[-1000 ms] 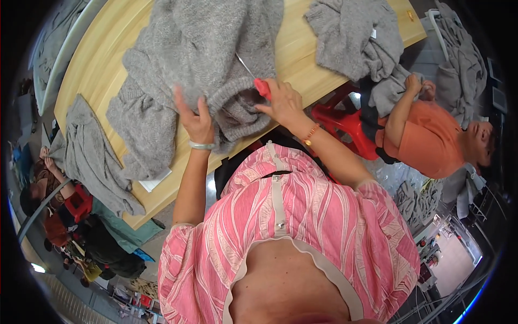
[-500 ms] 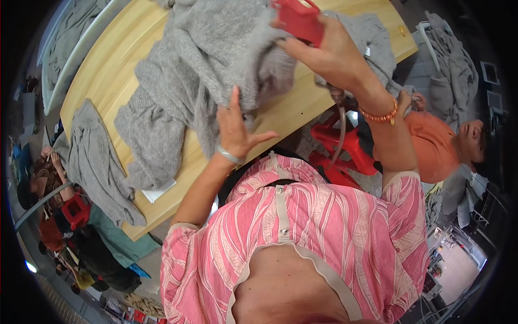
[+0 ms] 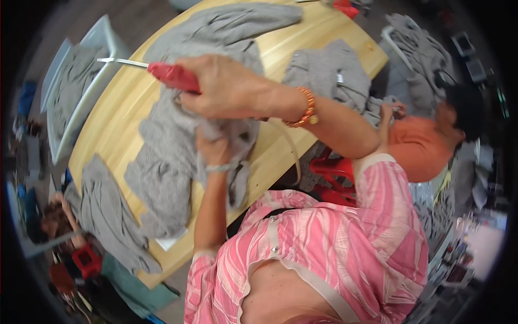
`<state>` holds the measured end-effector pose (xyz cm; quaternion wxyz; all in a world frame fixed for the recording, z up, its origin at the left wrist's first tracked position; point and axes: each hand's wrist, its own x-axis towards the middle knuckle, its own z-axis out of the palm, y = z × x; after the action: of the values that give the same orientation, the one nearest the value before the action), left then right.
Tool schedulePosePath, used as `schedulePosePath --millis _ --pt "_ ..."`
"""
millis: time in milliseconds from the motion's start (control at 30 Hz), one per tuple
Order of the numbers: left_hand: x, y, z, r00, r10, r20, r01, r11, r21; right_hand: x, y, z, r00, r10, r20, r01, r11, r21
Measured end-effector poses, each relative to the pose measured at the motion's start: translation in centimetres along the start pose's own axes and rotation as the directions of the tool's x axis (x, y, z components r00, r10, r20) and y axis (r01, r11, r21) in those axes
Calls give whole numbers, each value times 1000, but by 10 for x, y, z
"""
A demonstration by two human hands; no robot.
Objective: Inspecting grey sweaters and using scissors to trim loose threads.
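My right hand is closed around the red handles of a pair of scissors, held up over the table. Their metal blades point left, toward a white bin. Below my right wrist, my left hand has its fingers closed on a grey knit garment bunched on the table. Some of those fingers are hidden by the fabric and slightly blurred. More of the grey knit lies spread beyond my hands, partly covered by my right forearm.
The pale wooden table also bears a grey piece at left and a grey garment at right. A white bin holds more knitwear. A person in orange handles fabric at right. Red stools stand beneath the table edge.
My right hand has swung left and nearer with the scissors, crossing above my left hand. The left hand, spread before, has closed on the garment. My view has shifted too.
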<state>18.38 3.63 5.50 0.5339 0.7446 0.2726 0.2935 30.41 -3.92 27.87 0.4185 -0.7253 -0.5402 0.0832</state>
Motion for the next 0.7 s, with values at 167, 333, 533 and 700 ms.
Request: schedulePosePath --millis 167,333,533,700 --pt "5 40 -72 973 181 143 -230 818 527 -37 61 -10 977 181 -111 -193 975 -109" --pt "29 112 -56 810 523 264 -566 815 122 -55 53 8 979 180 98 -196 963 187" --pt "38 62 -46 958 156 240 -62 931 -359 -76 59 -25 982 116 150 -177 843 508" --pt "60 96 -50 986 96 -136 -161 757 -633 -162 91 -46 899 433 69 -405 879 -251"
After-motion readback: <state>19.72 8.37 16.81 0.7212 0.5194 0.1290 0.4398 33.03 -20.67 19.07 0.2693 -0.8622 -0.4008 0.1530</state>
